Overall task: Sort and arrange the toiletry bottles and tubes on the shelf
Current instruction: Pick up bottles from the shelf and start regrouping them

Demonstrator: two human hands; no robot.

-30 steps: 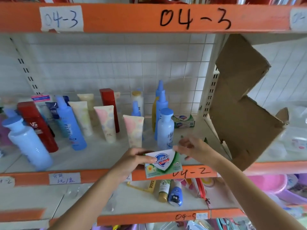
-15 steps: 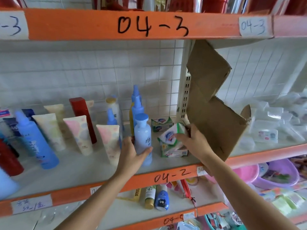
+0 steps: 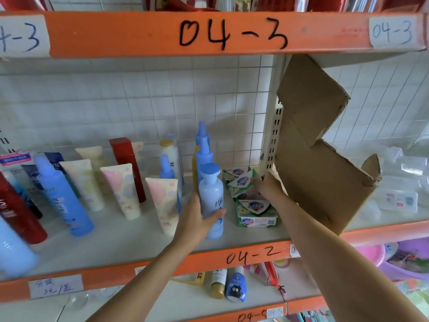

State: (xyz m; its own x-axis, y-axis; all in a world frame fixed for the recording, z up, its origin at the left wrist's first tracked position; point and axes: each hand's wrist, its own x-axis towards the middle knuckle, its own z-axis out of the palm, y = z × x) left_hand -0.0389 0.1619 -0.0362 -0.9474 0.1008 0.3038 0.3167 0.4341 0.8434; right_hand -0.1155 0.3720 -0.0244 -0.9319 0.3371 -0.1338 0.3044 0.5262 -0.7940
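A white-tiled wall backs an orange-edged shelf (image 3: 255,255) marked "04-2", under a beam marked "04-3". The left hand (image 3: 197,217) grips an upright pale blue bottle (image 3: 211,201) near the shelf's front, thumb across its face and fingers curled round its left side. Just right of it lies a green and white Safeguard soap box (image 3: 255,213), with more of the same boxes (image 3: 239,180) stacked behind toward the wall. The right hand (image 3: 269,188) rests on these rear boxes, its fingertips curled down onto one of them; whether it pinches it I cannot tell. A bent cardboard sheet (image 3: 318,154) leans against the upright post at the hand's right. Left of the bottle stand pastel tubes (image 3: 162,203), a red box (image 3: 127,163), taller blue spray bottles (image 3: 203,149) and a large blue bottle (image 3: 62,196).
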